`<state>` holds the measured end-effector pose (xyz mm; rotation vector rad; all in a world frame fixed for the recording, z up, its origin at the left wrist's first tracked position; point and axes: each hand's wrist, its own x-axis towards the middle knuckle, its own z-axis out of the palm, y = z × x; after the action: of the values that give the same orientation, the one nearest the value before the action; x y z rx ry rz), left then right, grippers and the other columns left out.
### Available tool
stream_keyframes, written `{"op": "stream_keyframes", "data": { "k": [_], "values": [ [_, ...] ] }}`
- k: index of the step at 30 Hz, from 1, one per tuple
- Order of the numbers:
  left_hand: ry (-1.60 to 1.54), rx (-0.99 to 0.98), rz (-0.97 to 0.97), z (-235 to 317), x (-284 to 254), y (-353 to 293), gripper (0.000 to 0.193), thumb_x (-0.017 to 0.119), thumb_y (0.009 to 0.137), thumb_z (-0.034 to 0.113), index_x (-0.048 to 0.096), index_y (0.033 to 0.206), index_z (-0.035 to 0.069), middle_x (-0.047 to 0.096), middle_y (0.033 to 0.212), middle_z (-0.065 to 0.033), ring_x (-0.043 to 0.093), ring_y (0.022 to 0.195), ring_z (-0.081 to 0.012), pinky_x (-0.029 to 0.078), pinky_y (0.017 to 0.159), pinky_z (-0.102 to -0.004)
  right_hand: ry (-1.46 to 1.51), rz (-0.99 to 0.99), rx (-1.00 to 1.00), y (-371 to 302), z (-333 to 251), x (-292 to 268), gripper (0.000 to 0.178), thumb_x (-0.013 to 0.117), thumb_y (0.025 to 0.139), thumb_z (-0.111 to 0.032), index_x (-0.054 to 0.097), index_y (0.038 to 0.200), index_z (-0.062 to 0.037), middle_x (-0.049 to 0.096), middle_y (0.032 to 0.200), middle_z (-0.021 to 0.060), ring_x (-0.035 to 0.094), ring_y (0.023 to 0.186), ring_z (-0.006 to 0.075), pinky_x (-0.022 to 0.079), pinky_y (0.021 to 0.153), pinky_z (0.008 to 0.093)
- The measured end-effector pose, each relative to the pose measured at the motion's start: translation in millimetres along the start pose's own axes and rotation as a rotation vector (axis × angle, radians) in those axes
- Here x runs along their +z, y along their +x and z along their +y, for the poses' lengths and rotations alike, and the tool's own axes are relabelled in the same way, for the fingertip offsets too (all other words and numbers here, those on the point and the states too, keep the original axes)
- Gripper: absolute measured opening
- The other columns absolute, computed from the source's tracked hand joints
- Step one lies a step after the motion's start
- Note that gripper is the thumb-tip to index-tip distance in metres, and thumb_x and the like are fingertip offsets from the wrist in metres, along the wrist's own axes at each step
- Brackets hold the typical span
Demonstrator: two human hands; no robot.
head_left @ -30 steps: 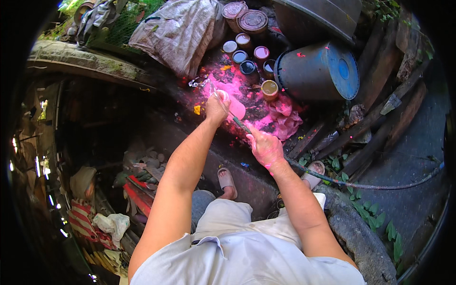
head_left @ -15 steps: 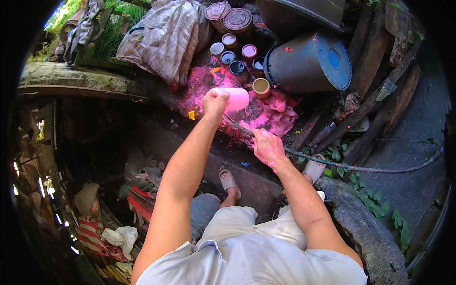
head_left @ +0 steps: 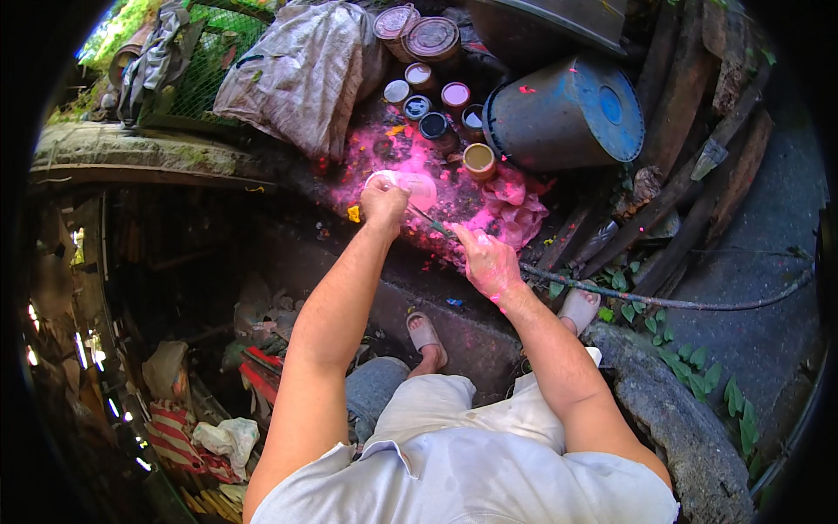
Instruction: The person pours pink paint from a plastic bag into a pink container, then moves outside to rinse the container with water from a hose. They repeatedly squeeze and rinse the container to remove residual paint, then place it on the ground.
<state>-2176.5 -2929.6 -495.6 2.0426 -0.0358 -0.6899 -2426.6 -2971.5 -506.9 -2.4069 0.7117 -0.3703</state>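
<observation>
My left hand grips a pale pink, see-through plastic container that lies tilted on its side over the pink-splashed ground. Closed round a dark hose, my right hand is stained pink. From its fingers a thin end piece points up and left to the container; whether it touches is too small to tell. Just beyond stands an open can of tan paint. A crumpled pink plastic sheet lies beyond my right hand.
Several small paint cans and lidded tins stand at the back. A blue-stained bucket lies on its side near wooden beams. A large grey sack rests back left; a rock is beside my right foot.
My left hand has drawn the container slightly left and down, and the container looks paler and less bright. My right hand stays nearly in place on the hose.
</observation>
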Motion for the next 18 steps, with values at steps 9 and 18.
{"op": "stream_keyframes", "data": {
  "k": [9,18],
  "values": [
    [-0.067,0.105,-0.148,-4.4,7.9,-0.8,0.011,0.074,0.097,0.005,0.073,0.107,0.003,0.073,0.096,-0.0039,0.068,0.081,-0.0139,0.056,0.073,-0.0310,0.113,0.035,-0.097,7.8,-3.8,-10.1,0.041,0.070,0.098,-0.020,0.066,0.138,-0.0131,0.075,0.104,0.0106,0.077,0.086,0.0347,0.063,0.069,0.0475],
    [0.144,0.232,-0.184,-4.1,-5.8,-1.0,0.011,0.072,0.103,0.009,0.075,0.106,-0.001,0.076,0.096,-0.0054,0.070,0.084,-0.0142,0.056,0.077,-0.0310,0.065,0.070,-0.082,11.9,-9.2,-13.6,0.044,0.065,0.095,-0.007,0.065,0.137,-0.0146,0.072,0.101,0.0123,0.077,0.083,0.0342,0.063,0.065,0.0472]
  ]
}}
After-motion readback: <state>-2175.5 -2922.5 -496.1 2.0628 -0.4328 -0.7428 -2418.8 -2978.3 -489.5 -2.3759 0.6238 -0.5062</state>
